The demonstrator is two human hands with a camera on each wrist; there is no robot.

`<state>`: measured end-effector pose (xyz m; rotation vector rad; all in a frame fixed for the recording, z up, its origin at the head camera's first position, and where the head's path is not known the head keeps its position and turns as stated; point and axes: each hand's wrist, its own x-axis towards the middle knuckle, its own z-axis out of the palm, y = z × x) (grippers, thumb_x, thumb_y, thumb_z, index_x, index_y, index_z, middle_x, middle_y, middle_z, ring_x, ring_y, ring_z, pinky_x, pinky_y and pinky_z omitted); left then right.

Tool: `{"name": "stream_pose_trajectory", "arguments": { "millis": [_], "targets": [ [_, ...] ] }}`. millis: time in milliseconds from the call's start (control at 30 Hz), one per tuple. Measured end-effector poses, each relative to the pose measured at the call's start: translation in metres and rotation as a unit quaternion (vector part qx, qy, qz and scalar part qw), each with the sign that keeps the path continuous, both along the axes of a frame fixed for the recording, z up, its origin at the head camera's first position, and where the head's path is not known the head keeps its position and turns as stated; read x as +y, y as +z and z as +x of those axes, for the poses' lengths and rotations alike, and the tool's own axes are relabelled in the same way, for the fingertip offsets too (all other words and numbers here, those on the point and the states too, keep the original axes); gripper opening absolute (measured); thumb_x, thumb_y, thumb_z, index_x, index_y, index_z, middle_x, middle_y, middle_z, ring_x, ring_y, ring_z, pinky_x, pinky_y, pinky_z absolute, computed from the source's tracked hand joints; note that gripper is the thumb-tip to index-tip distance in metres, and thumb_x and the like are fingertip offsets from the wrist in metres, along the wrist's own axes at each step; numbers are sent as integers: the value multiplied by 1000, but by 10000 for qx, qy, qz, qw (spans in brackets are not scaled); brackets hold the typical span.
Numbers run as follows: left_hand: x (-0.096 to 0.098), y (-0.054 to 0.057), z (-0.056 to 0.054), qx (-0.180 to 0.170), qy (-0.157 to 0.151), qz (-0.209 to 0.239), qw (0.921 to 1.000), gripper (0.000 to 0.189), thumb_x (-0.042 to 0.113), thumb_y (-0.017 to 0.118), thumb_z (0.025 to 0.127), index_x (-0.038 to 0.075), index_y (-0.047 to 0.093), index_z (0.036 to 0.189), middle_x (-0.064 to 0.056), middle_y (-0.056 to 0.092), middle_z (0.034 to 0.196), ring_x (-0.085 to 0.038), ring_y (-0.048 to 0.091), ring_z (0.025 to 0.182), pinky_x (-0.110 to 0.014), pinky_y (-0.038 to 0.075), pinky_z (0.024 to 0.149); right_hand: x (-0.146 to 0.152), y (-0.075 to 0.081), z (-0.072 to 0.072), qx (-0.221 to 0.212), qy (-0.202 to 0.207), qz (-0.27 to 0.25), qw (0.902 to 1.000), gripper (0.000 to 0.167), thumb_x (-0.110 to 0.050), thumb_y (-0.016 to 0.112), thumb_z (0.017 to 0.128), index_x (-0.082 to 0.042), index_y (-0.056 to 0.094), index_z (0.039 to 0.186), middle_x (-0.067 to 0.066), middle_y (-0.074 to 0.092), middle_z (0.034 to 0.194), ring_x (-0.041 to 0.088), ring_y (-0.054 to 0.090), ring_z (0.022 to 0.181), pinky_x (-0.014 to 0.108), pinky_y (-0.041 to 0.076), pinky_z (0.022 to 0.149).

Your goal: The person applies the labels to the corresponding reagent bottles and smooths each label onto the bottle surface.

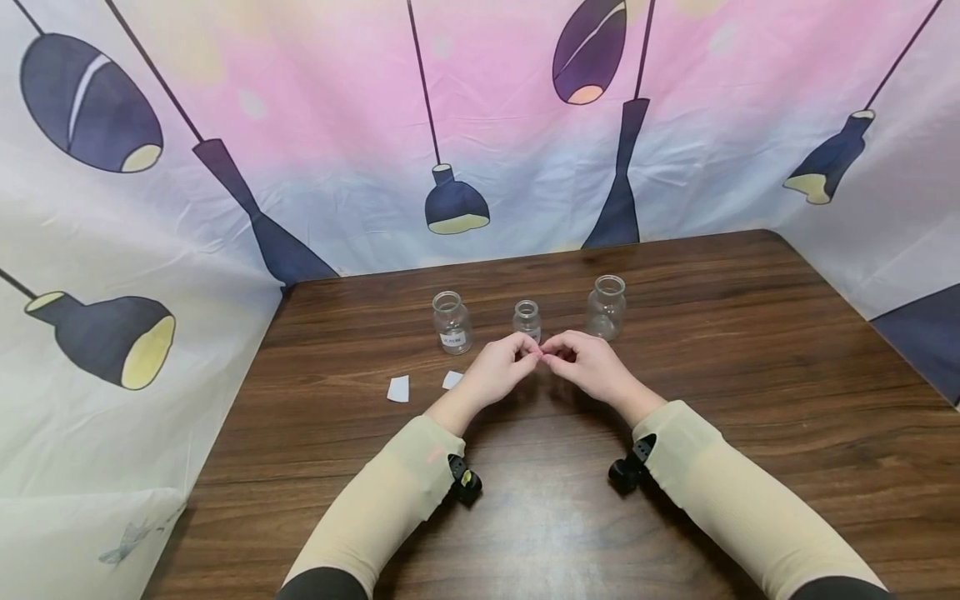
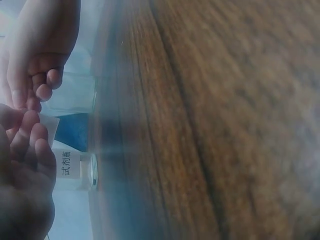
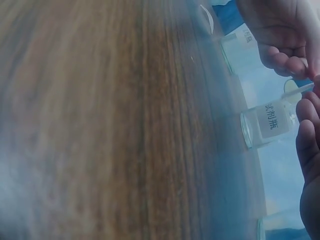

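Both hands meet at the fingertips in front of a small glass jar point(image 1: 527, 317). My left hand point(image 1: 497, 367) and my right hand point(image 1: 591, 363) pinch a small white piece of paper point(image 2: 51, 126) between thumbs and forefingers; it shows edge-on in the right wrist view and is mostly hidden by fingers in the head view. The small jar carries a white label point(image 3: 273, 119) with dark printed characters. To its left stands a larger glass jar point(image 1: 451, 321), also labelled. Another large jar point(image 1: 606, 308), with no label showing, stands behind my right hand.
Two white paper pieces lie on the brown wooden table point(image 1: 750, 375): one piece point(image 1: 399, 388) at the left, another piece point(image 1: 452, 380) beside my left wrist. A patterned cloth point(image 1: 510, 125) hangs behind the table and along its sides.
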<state>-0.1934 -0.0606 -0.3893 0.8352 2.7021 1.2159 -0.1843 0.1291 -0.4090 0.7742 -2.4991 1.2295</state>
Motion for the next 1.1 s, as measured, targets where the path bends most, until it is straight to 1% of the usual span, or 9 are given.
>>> {"name": "stream_pose_trajectory", "arguments": {
  "millis": [167,367,533,700,1000,1100],
  "targets": [
    [-2,1,0,21,-14,-32,10000,7,17,56,94,11,59,93,4,58,76,-9,51,69,-23,42,62,-1,0,0,36,-40,-7,10000,6,-10,65,87,-4,66,87,-3,61,77,10,54,69,27,46,62],
    [-5,-1,0,194,-84,49,9998,4,13,57,91,9,59,90,3,58,75,-8,50,68,-21,42,62,-1,1,0,24,-72,72,9999,5,-9,64,86,-4,64,85,-3,59,74,10,52,67,26,44,61],
    [-9,-3,-1,250,-8,50,9997,4,11,57,90,8,59,89,3,57,73,-9,51,67,-21,42,61,1,4,1,-252,-180,18,9995,3,-8,63,85,-6,62,83,-3,57,72,12,50,65,27,42,58],
    [-13,-4,-1,263,149,-20,9995,3,13,58,89,10,59,88,4,56,73,-8,51,66,-22,42,61,5,4,0,-538,-256,-68,9982,5,-9,62,87,-4,61,85,-1,56,73,14,49,65,27,41,57],
    [-22,-4,-2,318,260,-29,9992,4,13,59,89,10,58,86,4,56,72,-10,50,66,-23,41,61,11,5,0,-745,-442,-336,9957,3,-5,61,86,-2,62,87,2,57,75,17,49,69,29,42,61],
    [-25,-4,-2,340,310,-37,9989,4,13,59,88,11,58,85,5,56,72,-9,50,66,-23,42,61,14,5,1,-847,-483,-366,9946,3,-6,61,87,-3,62,88,2,56,75,18,49,70,30,41,61]
  ]
}}
